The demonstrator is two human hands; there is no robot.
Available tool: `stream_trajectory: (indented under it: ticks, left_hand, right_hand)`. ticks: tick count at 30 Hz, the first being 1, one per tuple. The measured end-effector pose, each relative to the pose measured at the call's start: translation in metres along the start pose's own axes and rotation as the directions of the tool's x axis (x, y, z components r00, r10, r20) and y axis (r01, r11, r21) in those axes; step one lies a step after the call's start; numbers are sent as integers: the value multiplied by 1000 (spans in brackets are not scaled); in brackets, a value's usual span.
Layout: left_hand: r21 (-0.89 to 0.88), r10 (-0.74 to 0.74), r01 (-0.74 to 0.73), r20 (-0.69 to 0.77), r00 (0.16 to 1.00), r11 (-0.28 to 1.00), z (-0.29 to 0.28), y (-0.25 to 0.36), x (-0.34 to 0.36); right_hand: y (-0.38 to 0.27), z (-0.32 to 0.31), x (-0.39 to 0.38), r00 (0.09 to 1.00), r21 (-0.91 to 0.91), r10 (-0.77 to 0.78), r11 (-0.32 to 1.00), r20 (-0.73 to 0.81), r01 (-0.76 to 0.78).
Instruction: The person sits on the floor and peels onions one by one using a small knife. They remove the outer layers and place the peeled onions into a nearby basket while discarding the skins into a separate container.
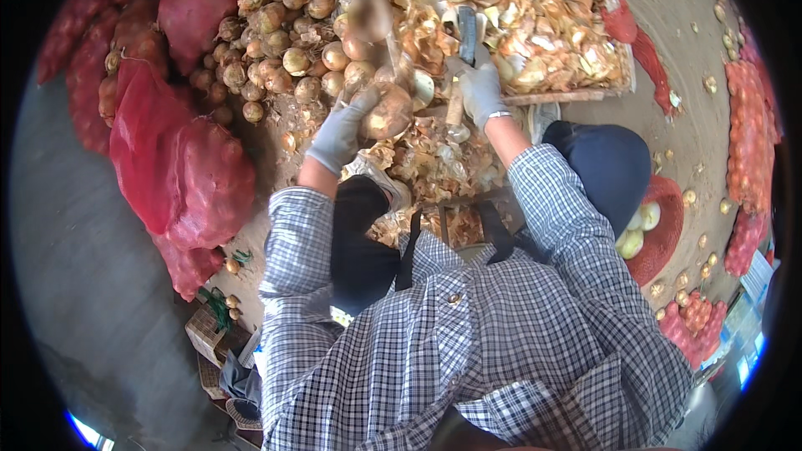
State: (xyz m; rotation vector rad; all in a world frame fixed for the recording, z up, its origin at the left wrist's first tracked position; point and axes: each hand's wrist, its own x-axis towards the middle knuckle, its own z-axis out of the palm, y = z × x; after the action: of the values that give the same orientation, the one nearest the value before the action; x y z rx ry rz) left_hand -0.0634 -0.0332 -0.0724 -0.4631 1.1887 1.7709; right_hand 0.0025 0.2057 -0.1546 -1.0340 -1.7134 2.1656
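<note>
Both my hands wear pale grey gloves. My left hand [346,129] has its fingers wrapped on a large brown onion [386,113], beside the loose onion pile [294,62]. My right hand [477,90] is closed on a knife-like tool [466,27], whose dark grey part points up over the crate and whose pale part shows below my fingers. The crate [614,64] is heaped with peels and trimmings [535,25]. A pale cut piece [423,88] lies between my hands, and more loose skins [426,163] lie below them, between my dark-clad knees.
Red mesh sacks of onions [200,192] are stacked at the left, and more [739,134] line the right side. Scattered onions [688,196] lie on the dusty floor [668,134]. A red mesh bag with peeled onions [639,225] sits beside my right knee.
</note>
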Motion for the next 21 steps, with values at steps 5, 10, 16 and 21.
stream_trajectory:
  ticks: [5, 10, 16, 21]
  left_hand:
    - [182, 259, -267, 70, 963, 946, 27, -60, 1]
    - [190, 303, -293, -24, 953, 937, 38, -64, -4]
    - [121, 216, -203, -108, 970, 972, 17, -59, -3]
    - [305, 296, -249, -116, 948, 919, 8, -63, 2]
  right_hand:
    - [-28, -19, -46, 964, -298, -219, 920, 152, 256]
    - [-73, -29, -102, 967, -582, 163, 813, 195, -20]
    - [-36, -34, -119, 807, -81, 486, 869, 335, -489]
    - [-11, -11, -110, 892, -38, 168, 985, 419, -168]
